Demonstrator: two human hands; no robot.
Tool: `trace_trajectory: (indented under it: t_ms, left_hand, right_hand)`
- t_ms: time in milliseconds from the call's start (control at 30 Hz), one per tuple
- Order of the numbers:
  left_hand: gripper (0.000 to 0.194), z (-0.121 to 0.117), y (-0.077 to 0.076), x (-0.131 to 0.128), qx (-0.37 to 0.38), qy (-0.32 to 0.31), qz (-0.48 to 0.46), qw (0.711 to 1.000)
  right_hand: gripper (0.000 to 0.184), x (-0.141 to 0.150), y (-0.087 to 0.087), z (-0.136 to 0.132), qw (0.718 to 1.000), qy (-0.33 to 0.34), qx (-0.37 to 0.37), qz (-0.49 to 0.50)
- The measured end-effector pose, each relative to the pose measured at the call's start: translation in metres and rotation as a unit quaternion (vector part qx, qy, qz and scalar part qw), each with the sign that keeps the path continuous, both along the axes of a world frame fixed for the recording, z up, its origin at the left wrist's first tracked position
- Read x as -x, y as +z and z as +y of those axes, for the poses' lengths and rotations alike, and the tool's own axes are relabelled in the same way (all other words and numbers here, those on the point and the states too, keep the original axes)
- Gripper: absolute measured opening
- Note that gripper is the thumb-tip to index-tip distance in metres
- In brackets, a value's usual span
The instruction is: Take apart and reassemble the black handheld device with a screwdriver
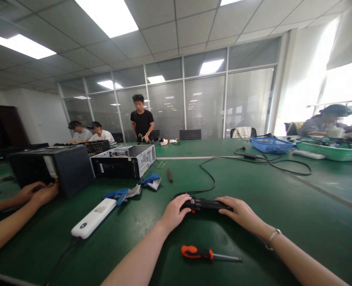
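Note:
A long black corded device (pixel 207 204) lies across the space between my hands, at or just above the green table; its exact kind is unclear. My left hand (pixel 176 212) is closed around its left end, near a small orange-red part. At the opposite end, my right hand (pixel 240 211) grips it with thumb and fingers. From its left side a black cable (pixel 214 178) curves away over the table. Closer to me, a screwdriver (pixel 197 253) with an orange and black handle rests flat, its shaft pointing right.
Left of me stand a white power strip (pixel 94 218), blue-grey gloves (pixel 124 194) and an open computer case (pixel 120 165). A co-worker's hands (pixel 43 192) work at a dark case (pixel 74 169). Blue (pixel 271 146) and green baskets (pixel 337 153) sit at back right. Other people are around the table.

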State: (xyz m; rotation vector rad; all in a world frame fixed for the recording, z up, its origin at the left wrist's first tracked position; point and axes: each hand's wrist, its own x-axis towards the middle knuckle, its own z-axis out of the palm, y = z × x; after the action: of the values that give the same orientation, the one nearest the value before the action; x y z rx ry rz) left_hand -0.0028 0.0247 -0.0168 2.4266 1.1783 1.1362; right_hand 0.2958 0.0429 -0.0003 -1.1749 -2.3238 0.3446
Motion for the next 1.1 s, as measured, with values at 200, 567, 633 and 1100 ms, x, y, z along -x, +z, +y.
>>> trace_trajectory:
  t_ms: [200,567,633,1100]
  left_hand:
    - [0.042,-0.001,0.002,0.000,0.010,0.005,-0.004,1.000]
    - [0.041,-0.001,0.001,-0.001,0.001,-0.005,0.006,1.000]
    - [0.041,-0.001,0.000,-0.001,0.004,-0.002,0.011,1.000]
    - [0.047,0.011,-0.002,-0.005,0.029,0.036,0.072,0.996]
  right_hand:
    - [0.039,-0.002,-0.002,-0.001,1.000,0.008,0.004,0.003]
    - [0.041,-0.007,-0.005,0.001,1.000,0.008,0.004,0.008]
    - [0.041,-0.006,-0.007,0.001,1.000,0.003,-0.004,-0.001]
    - [0.041,-0.004,-0.012,0.005,0.998,0.004,-0.037,-0.043]
